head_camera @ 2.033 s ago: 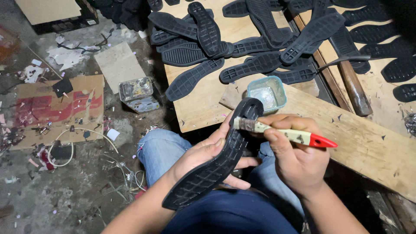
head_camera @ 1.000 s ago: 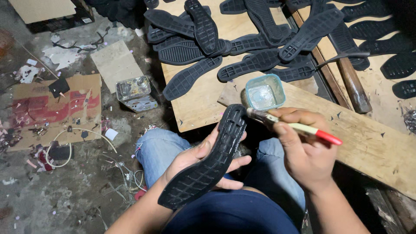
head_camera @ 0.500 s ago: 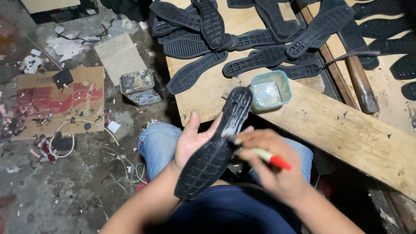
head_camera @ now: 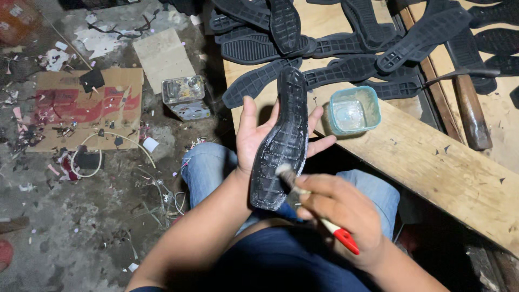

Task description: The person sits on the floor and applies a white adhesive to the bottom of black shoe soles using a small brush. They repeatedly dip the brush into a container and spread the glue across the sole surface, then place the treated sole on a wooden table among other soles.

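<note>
Shoe sole [head_camera: 283, 146], black rubber with a ridged surface, lies lengthwise across the open palm of the left hand [head_camera: 258, 130], above the person's lap, heel end nearest the body and toe end pointing toward the bench [head_camera: 432, 167]. Left fingers [head_camera: 247, 111] are spread wide behind the sole, supporting it from beneath; the thumb and outer fingers project past both edges. A wet sheen covers part of the sole's near end. The right hand [head_camera: 340, 211] sits just below and to the right of the sole, fingers pressed together around a brush [head_camera: 316, 213] with a pale handle and a red tip. The bristle end touches the near end of the sole. Blue denim trousers [head_camera: 208, 167] show beneath both hands. Just beyond the sole, a small teal plastic tub [head_camera: 354, 110] holding clear liquid stands on the bench near its front edge. Farther back, a pile of black soles [head_camera: 324, 38] covers the bench. To the left, on the littered floor [head_camera: 81, 216], stand a rectangular metal can [head_camera: 185, 96] and a torn sheet of cardboard [head_camera: 81, 108].
</note>
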`<state>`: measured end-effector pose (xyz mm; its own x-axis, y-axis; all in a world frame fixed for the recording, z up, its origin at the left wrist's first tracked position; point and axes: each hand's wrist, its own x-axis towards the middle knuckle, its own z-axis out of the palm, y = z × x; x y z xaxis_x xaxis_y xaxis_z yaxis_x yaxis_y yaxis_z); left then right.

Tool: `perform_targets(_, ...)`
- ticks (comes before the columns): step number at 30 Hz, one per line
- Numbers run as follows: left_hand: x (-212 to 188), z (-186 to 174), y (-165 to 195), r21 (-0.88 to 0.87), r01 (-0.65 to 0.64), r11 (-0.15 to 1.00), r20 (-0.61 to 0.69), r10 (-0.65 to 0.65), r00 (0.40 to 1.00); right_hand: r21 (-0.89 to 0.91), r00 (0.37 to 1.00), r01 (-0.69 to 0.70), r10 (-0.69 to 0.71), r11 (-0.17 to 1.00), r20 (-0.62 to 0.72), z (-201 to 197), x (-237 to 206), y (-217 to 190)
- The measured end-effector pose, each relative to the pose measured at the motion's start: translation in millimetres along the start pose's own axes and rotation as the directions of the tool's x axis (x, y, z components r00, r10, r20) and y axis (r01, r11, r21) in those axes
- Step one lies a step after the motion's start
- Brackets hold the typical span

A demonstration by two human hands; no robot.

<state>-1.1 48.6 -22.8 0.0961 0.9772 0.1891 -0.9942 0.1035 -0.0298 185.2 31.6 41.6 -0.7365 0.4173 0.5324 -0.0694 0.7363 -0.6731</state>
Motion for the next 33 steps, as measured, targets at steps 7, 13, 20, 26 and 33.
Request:
perform_targets(7, -4, 8, 0, -0.098, 0.054, 0.994, 0.052, -0.049, 0.997, -0.139, 0.999, -0.006, 0.000, 0.990, -0.049, -5, 4, -2)
perform_targets(13, -13, 16, -9, -0.103, 0.140, 0.985, 0.010, -0.139, 0.990, -0.098, 0.998, -0.005, -0.001, 0.995, -0.056, -12, 19, -13)
perform_targets(20, -21, 15, -12, -0.016, 0.100, 0.995, -0.081, -0.100, 0.992, -0.317, 0.974, -0.036, -0.038, 0.948, -0.225, -20, 5, 16)
perform_targets(26, -27, 2, -1, 0.026, 0.038, 0.999, -0.107, -0.035, 0.994, -0.279, 0.810, -0.540, 0.401, 0.794, -0.428, -71, 10, 115)
perform_targets(33, -41, -5, -3, 0.021, 0.009, 1.000, -0.204, -0.004, 0.979, -0.502, 0.909, -0.412, 0.379, 0.760, -0.172, -67, 5, 198)
